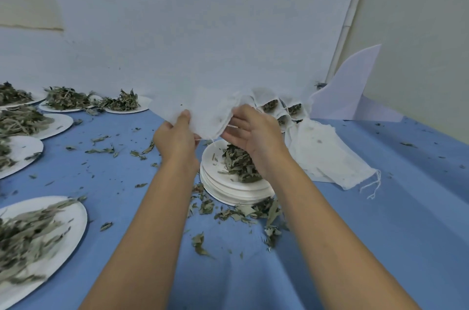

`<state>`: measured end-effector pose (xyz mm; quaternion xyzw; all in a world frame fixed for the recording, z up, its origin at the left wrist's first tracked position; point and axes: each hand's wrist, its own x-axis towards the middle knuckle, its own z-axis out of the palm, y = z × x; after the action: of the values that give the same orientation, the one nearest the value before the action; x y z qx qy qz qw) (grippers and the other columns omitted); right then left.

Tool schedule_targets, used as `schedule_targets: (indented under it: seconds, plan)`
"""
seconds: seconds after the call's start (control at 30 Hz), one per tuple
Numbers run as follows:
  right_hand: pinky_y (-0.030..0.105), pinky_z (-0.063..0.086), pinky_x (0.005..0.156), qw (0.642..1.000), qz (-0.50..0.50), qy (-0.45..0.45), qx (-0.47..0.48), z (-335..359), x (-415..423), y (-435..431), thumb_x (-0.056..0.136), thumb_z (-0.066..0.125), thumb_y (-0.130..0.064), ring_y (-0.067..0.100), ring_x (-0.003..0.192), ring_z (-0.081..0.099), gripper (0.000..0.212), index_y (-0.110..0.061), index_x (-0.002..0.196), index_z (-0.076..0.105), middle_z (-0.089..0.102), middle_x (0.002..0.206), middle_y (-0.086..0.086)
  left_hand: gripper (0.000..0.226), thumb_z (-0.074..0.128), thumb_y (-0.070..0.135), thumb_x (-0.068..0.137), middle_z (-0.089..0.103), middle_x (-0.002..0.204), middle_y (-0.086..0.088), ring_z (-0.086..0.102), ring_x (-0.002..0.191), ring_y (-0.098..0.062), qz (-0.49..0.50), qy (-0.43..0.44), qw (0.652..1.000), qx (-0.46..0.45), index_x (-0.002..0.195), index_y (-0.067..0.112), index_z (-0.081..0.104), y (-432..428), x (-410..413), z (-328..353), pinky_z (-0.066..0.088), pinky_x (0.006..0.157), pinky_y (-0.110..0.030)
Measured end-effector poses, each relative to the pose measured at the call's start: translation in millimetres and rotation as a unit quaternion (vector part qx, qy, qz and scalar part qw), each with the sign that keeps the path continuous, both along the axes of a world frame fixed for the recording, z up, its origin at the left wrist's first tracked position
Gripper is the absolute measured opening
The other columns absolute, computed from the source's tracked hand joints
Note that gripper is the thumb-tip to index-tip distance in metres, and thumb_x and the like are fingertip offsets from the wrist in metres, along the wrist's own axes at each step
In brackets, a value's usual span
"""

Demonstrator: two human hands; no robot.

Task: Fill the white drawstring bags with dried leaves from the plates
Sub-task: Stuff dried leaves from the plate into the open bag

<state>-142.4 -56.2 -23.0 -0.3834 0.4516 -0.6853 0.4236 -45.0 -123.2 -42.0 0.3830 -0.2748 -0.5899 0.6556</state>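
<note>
I hold a white drawstring bag (208, 114) up above the table with both hands. My left hand (175, 137) pinches its lower left edge and my right hand (250, 132) grips its right edge. Directly below my right hand stands a stack of white plates (228, 182) with a heap of dried leaves (238, 160) on the top plate. Several filled bags (281, 109) stand open-topped against the wall behind my right hand. Flat unfilled bags (327, 157) lie to the right of the stack.
Several white plates heaped with dried leaves (35, 238) line the left side of the blue tablecloth (380, 221). Loose leaves (243, 213) are scattered in front of the stack and across the cloth. A white board (352, 89) leans at the back right against the wall.
</note>
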Motion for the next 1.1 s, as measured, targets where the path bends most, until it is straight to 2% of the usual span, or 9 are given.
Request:
schedule_targets:
  seconds: [0.1, 0.27, 0.37, 0.47, 0.53, 0.63, 0.7, 0.8, 1.1]
  plan:
    - [0.026, 0.059, 0.075, 0.996, 0.022, 0.081, 0.023, 0.2, 3.0, 0.5, 0.088, 0.060, 0.000, 0.018, 0.073, 0.069, 0.020, -0.007, 0.070, 0.066, 0.070, 0.084, 0.010, 0.018, 0.060, 0.014, 0.093, 0.060, 0.072, 0.002, 0.055, 0.056, -0.010, 0.004, 0.000, 1.000, 0.006, 0.076, 0.016, 0.056, 0.5, 0.3, -1.9, 0.047, 0.047, -0.020]
    - [0.019, 0.056, 0.061, 0.992, -0.108, 0.066, 0.017, -1.8, 4.0, -10.3, 0.088, 0.061, 0.003, 0.017, 0.063, 0.057, 0.018, 0.011, 0.072, 0.064, 0.060, 0.067, 0.011, 0.026, 0.059, 0.022, 0.094, 0.043, 0.062, -0.002, 0.027, 0.033, -0.008, -0.015, 0.011, 0.998, 0.064, 0.075, 0.010, 0.047, -5.3, 8.0, -4.9, 0.024, 0.036, -0.015]
    - [0.028, 0.059, 0.070, 0.974, -0.170, 0.147, 0.003, -7.5, -0.3, -13.3, 0.086, 0.066, -0.006, 0.010, 0.054, 0.055, 0.023, -0.005, 0.063, 0.068, 0.056, 0.052, -0.004, 0.021, 0.060, 0.028, 0.093, 0.054, 0.077, -0.001, 0.039, 0.049, -0.011, -0.003, -0.051, 0.995, 0.082, 0.083, 0.011, 0.052, -9.1, 15.7, -8.5, 0.033, 0.043, -0.018]
    - [0.025, 0.056, 0.073, 0.942, -0.206, 0.265, 0.001, -13.1, 4.1, -12.2, 0.084, 0.071, -0.015, 0.004, 0.062, 0.063, 0.006, -0.013, 0.086, 0.076, 0.062, 0.059, -0.016, 0.028, 0.061, 0.033, 0.092, 0.055, 0.112, -0.002, 0.054, 0.091, -0.017, 0.061, -0.163, 0.984, 0.024, 0.113, 0.016, 0.052, -9.5, 17.3, -11.4, 0.043, 0.073, -0.030]
    - [0.012, 0.049, 0.069, 0.908, -0.227, 0.352, -0.011, -15.9, 7.1, -12.1, 0.083, 0.071, -0.019, -0.003, 0.066, 0.062, 0.010, -0.015, 0.091, 0.076, 0.065, 0.068, -0.017, 0.028, 0.061, 0.039, 0.090, 0.051, 0.121, 0.004, 0.052, 0.107, -0.007, 0.102, -0.246, 0.961, -0.074, 0.114, 0.026, 0.053, -2.6, 17.2, -5.5, 0.042, 0.081, -0.024]
    - [0.016, 0.050, 0.070, 0.876, -0.211, 0.433, -0.015, -17.3, 12.5, -10.2, 0.085, 0.068, -0.020, 0.001, 0.074, 0.065, 0.010, -0.017, 0.089, 0.077, 0.073, 0.080, -0.008, 0.021, 0.059, 0.040, 0.090, 0.048, 0.113, 0.019, 0.047, 0.085, 0.018, 0.073, -0.314, 0.907, -0.272, 0.111, 0.035, 0.058, 10.8, 17.0, 9.6, 0.038, 0.072, -0.002]
    - [0.030, 0.052, 0.071, 0.867, -0.205, 0.453, -0.004, -17.5, 15.0, -10.4, 0.087, 0.065, -0.020, 0.012, 0.078, 0.067, 0.012, -0.016, 0.088, 0.076, 0.074, 0.082, -0.003, 0.026, 0.055, 0.034, 0.088, 0.051, 0.115, 0.020, 0.048, 0.091, 0.011, 0.017, -0.409, 0.839, -0.359, 0.113, 0.037, 0.061, 14.9, 15.9, 15.0, 0.038, 0.073, -0.008]
    - [0.039, 0.052, 0.067, 0.852, -0.218, 0.476, -0.006, -15.6, 15.2, -10.2, 0.086, 0.058, -0.013, 0.023, 0.076, 0.065, 0.017, -0.012, 0.082, 0.075, 0.072, 0.076, 0.006, 0.029, 0.053, 0.024, 0.085, 0.055, 0.118, 0.010, 0.046, 0.110, -0.008, 0.000, -0.608, 0.717, -0.341, 0.112, 0.026, 0.065, 14.7, 10.7, 15.3, 0.035, 0.076, -0.025]
    - [0.013, 0.041, 0.064, 0.866, -0.229, 0.445, 0.001, -16.3, 5.1, -13.0, 0.093, 0.055, -0.022, 0.008, 0.081, 0.061, 0.021, -0.016, 0.097, 0.075, 0.071, 0.085, -0.008, 0.024, 0.056, 0.014, 0.089, 0.062, 0.109, -0.008, 0.057, 0.101, -0.019, -0.011, -0.602, 0.714, -0.357, 0.108, 0.006, 0.070, 13.9, 11.8, 19.6, 0.039, 0.083, -0.021]
